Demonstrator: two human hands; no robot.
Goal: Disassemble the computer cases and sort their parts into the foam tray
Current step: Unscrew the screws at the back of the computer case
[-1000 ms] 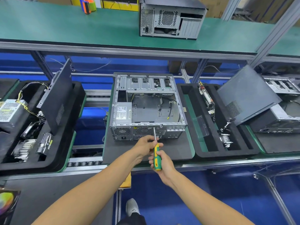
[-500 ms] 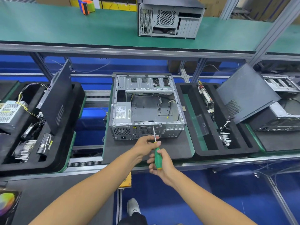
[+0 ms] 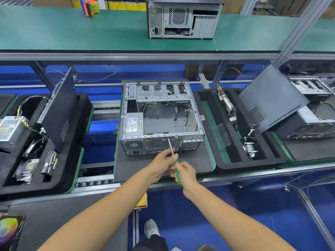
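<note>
An open grey computer case lies on a dark mat in the middle, its rear panel facing me and a power supply still inside at the near left. My right hand grips the green and yellow handle of a screwdriver. Its metal shaft points up at the top edge of the rear panel. My left hand pinches the shaft just above the handle. A black foam tray stands right of the case with a circuit board and small metal parts in its slots.
A second foam tray at the left holds a power supply, a side panel and other parts. Another side panel leans on a case at the right. A closed case stands on the green upper shelf. Rollers run between the pallets.
The screwdriver handle has turned in my right hand, from yellow side up to green. Both hands stay at the case's rear panel.
</note>
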